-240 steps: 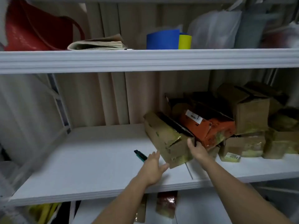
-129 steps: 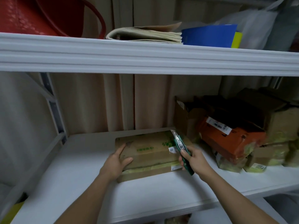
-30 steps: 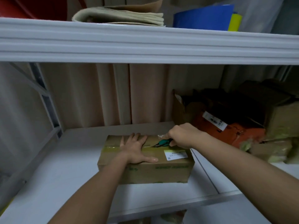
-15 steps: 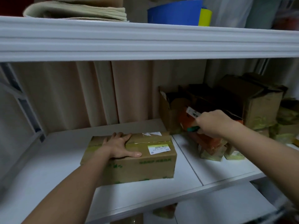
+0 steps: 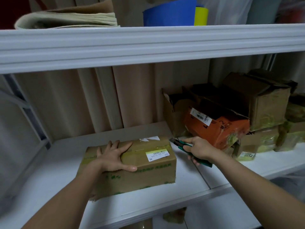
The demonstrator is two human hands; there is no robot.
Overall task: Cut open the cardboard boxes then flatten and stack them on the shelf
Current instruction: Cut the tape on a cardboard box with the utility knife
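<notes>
Box [image 5: 132,164]: sitting taped shut on the white shelf [image 5: 189,176], left of centre.
Left hand [image 5: 113,157]: pressing flat on the box top, fingers spread open.
Right hand [image 5: 198,150]: gripping a green knife [image 5: 182,144], fingers closed round the handle, blade pointing at the box's right end.
Other boxes [image 5: 257,103]: lying piled at the right.

Left hand [image 5: 113,156]: palm down, 4 fingers spread and pointing away from the body, thumb stretched out toward the right hand, forearm bare and reaching forward from the lower left. Right hand [image 5: 197,151]: well apart from the left, fingers curled closed around a knife [image 5: 189,147], index finger laid along its top, blade end aimed toward the left hand, forearm bare, entering from the lower right.
</notes>
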